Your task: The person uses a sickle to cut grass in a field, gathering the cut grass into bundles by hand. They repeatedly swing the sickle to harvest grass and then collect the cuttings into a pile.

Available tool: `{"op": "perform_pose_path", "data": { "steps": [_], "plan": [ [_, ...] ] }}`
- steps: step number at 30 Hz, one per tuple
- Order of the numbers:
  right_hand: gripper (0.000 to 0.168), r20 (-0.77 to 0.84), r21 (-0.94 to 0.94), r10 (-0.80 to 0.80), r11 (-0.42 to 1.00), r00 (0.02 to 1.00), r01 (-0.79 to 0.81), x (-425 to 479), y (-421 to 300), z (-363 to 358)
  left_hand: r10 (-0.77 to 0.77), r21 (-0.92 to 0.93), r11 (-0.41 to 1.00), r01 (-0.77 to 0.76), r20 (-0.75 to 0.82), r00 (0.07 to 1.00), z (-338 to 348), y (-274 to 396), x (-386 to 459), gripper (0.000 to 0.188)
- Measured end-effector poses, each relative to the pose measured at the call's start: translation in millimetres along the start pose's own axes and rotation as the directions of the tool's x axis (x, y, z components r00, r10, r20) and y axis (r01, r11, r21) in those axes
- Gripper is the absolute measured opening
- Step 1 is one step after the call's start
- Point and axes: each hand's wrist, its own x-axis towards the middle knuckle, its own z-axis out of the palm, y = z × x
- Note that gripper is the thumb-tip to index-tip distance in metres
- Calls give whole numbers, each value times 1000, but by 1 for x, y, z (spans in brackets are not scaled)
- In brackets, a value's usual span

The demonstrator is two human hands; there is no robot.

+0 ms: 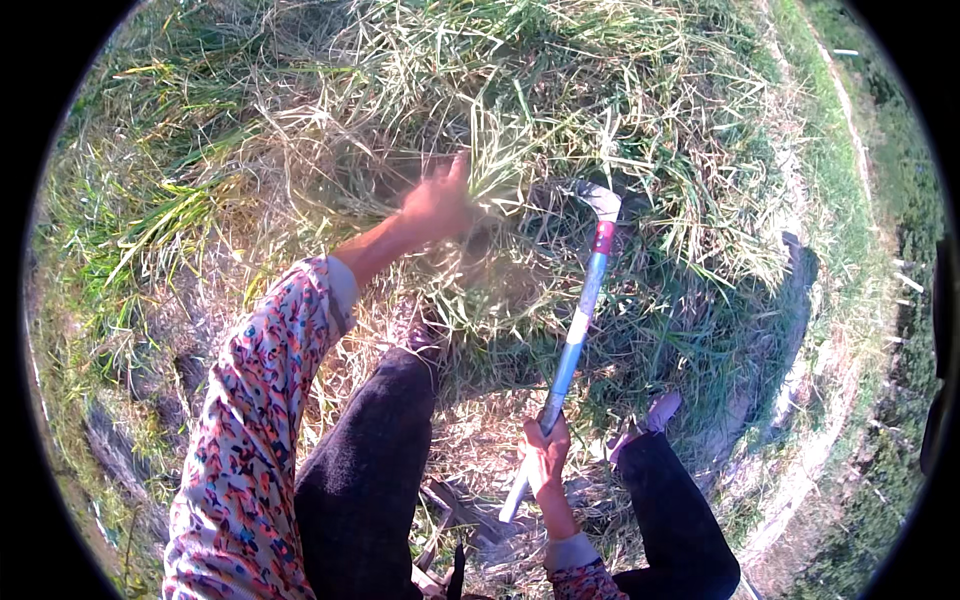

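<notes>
My left hand (439, 204) reaches out over a heap of cut grass (510, 180); it is blurred, and whether its fingers hold any stalks cannot be told. My right hand (547, 450) is closed around the lower part of a long blue and silver handle. That handle belongs to a hand sickle or hoe-like tool (576, 337) with a dark red collar and a short, bent metal blade (600, 199). The blade rests at or just above the grass, to the right of my left hand; part of it is hidden among stalks.
My knees and feet are in the lower middle, with dry straw (480, 427) between them. Uncut-looking green grass (165, 217) stands at the left. A pale dirt strip (810, 480) curves along the right, with low green plants (900, 420) beyond.
</notes>
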Motion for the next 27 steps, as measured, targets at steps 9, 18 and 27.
{"op": "perform_pose_path", "data": {
  "steps": [9, 18, 27],
  "plan": [
    [18, 65, -227, -224, 946, 972, 233, 33, -71, 8, -195, 23, 980, 200, 356, 914, -58, 18, -17, 26],
    [21, 154, -735, -519, 509, 841, 449, 49, -67, -9, 77, 59, 994, -90, 185, 980, -53, -5, -23, 17],
    [22, 53, -457, -264, 851, 963, 258, 17, -39, 31, 71, -88, 995, -52, 221, 973, -79, 12, -48, 40]
  ]
}}
